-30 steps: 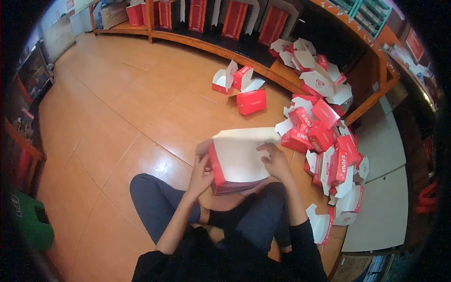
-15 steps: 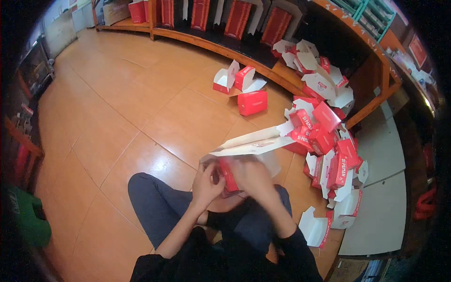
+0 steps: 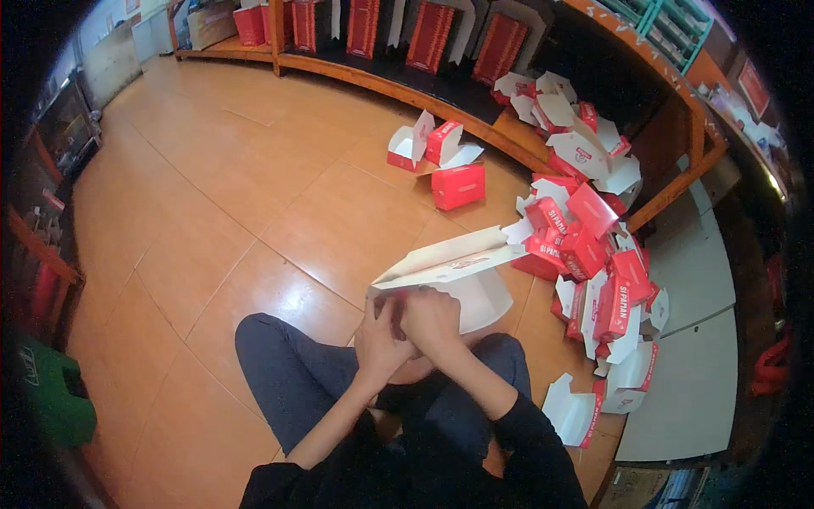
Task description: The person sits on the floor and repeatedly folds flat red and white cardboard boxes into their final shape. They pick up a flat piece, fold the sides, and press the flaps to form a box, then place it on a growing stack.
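Observation:
A partly folded red-and-white cardboard box is in front of me above my crossed legs. Its long pale flap stretches up and to the right, bent along its length. My left hand is closed on the box's near left end, thumb toward the middle. Against it, my right hand is curled over the same end, knuckles up. Between the hands a dark red strip of the box shows; the fingertips and the folded end are mostly hidden.
To my right lies a heap of folded red-and-white boxes, reaching the wooden shelf. Another open box lies near my right knee. Several smaller boxes sit ahead on the tiled floor. A green container stands at far left.
My right hand, blurred before, has moved left and in against my left hand. It now covers the red panel that showed between them. The pale flap has shifted slightly.

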Available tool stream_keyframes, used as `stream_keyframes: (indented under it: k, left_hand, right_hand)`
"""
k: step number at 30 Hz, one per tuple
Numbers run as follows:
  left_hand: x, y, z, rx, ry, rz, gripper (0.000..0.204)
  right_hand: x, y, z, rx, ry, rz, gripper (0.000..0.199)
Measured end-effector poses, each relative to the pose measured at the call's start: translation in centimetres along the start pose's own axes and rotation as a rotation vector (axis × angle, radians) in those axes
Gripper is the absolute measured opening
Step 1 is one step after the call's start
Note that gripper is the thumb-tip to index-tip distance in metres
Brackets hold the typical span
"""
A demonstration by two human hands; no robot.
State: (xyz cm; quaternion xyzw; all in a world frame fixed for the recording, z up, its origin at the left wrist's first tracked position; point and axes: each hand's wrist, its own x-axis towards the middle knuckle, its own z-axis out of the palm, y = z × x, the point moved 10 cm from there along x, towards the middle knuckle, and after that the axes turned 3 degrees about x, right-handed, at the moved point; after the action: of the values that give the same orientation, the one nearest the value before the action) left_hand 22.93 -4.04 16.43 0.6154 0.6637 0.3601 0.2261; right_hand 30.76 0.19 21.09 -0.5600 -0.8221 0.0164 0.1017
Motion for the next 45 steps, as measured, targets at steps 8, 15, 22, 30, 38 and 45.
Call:
stream_keyframes:
  k: [8, 15, 22, 30, 38, 45]
  left_hand:
    - [-0.6, 0.2, 1.2, -0.012, -0.004, 0.014, 0.089]
    - [-0.4, -0.1, 2.0, -0.359, 0.013, 0.157, 0.069]
    - [5.2, -0.5, 2.7, -0.679, -0.189, 0.145, 0.049]
    - [6.9, 1.3, 1.7, -0.420, 0.027, -0.001, 0.024]
    - [5.7, 0.5, 1.6, -0.436, 0.094, -0.007, 0.019]
    - [5.4, 0.8, 1.6, -0.437, 0.167, 0.041, 0.020]
  right_hand:
    - [-0.1, 0.6, -0.3, 0.120, 0.104, 0.049, 0.020]
    - [-1.7, 8.2, -0.5, 0.432, -0.042, 0.195, 0.037]
    - [-4.3, 19.3, -1.8, 0.189, 0.181, 0.621, 0.042]
    - [-4.3, 19.1, -0.4, 0.049, 0.246, 0.539, 0.031]
    - [-4.2, 18.7, -0.6, 0.081, 0.300, 0.493, 0.023]
    - [-5.1, 19.5, 0.3, 0.118, 0.316, 0.558, 0.021]
